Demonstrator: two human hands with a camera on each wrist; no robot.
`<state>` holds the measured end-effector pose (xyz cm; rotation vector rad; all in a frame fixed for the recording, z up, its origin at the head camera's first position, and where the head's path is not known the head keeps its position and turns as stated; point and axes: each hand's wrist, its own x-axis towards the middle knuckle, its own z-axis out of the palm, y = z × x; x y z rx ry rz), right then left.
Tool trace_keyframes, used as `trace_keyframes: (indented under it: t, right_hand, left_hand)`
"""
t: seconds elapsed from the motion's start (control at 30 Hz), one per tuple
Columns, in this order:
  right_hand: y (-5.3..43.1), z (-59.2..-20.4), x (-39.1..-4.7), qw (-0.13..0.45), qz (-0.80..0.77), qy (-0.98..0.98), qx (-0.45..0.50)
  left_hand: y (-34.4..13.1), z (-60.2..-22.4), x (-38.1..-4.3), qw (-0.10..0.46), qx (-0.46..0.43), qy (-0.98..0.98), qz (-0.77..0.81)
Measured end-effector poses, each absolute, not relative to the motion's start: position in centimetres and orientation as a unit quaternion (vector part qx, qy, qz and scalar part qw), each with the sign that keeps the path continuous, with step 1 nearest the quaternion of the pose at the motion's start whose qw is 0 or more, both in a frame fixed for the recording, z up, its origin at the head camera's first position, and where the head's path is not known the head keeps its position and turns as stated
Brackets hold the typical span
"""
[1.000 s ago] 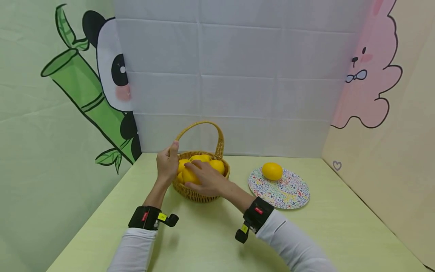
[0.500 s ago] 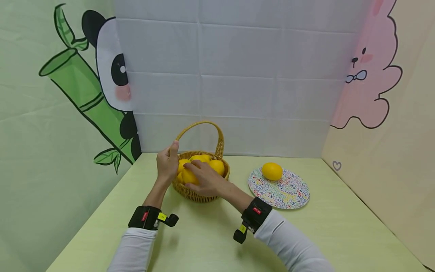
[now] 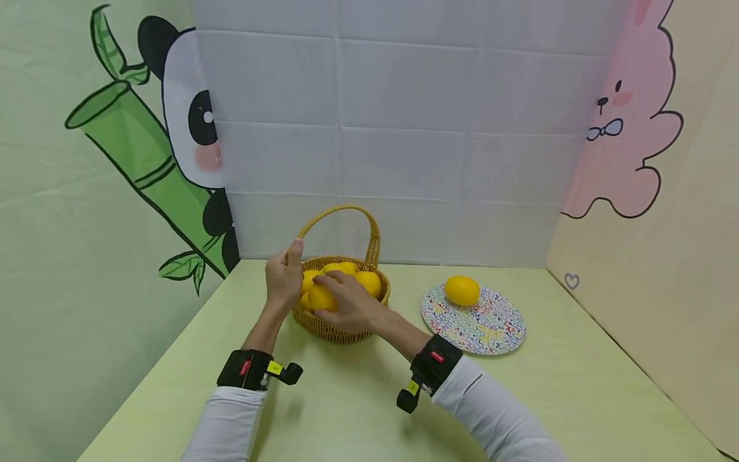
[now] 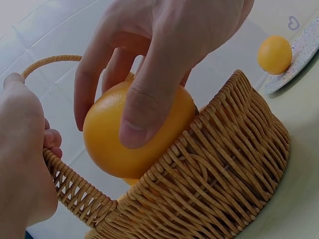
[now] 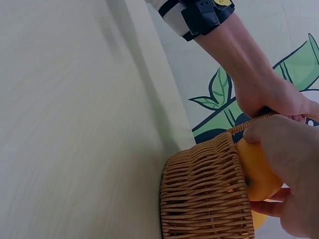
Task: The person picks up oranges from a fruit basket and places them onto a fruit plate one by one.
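Note:
A wicker basket [image 3: 329,330] with a tall arched handle stands toward the back of the table, holding several yellow lemons [image 3: 368,282]. My left hand [image 3: 283,279] grips the left side of its handle [image 4: 79,196], thumb pointing up. Over the basket, my right hand [image 3: 352,303] curls its fingers and thumb round one lemon [image 4: 112,134], which sits at the rim among the others. In the right wrist view this lemon [image 5: 256,172] shows between the thumb and the fingers. The lower lemons are mostly hidden by the basket wall and the right hand.
To the right of the basket lies a round plate [image 3: 491,330] with a colourful speckled pattern. One lemon [image 3: 462,290] rests on its back left part. A pale wall [image 3: 404,160] rises behind the table [image 3: 346,410], with printed side curtains at left and right.
The right forearm has shifted very slightly to the left since the first frame. Both hands keep their holds, and the basket and plate stay in place.

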<state>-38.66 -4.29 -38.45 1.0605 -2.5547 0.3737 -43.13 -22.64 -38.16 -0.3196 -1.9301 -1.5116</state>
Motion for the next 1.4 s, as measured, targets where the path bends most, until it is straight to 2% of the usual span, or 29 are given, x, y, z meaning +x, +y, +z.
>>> trace_keyframes:
  t: [0.93,1.2,1.4]
  right_hand:
    - [0.0,-38.1,-36.6,0.269,0.222,-0.846,0.404]
    - [1.8,-38.3,-35.4,0.271,0.226,-0.85,0.39]
    - [3.4,-38.2,-34.5,0.273,0.243,-0.845,0.391]
  left_hand:
    - [-24.1,-38.1,-43.0,0.314,-0.136,-0.729,-0.593]
    - [-24.7,-38.3,-43.0,0.309,-0.13,-0.729,-0.597]
    - [-24.2,-36.0,-39.9,0.303,-0.128,-0.726,-0.605]
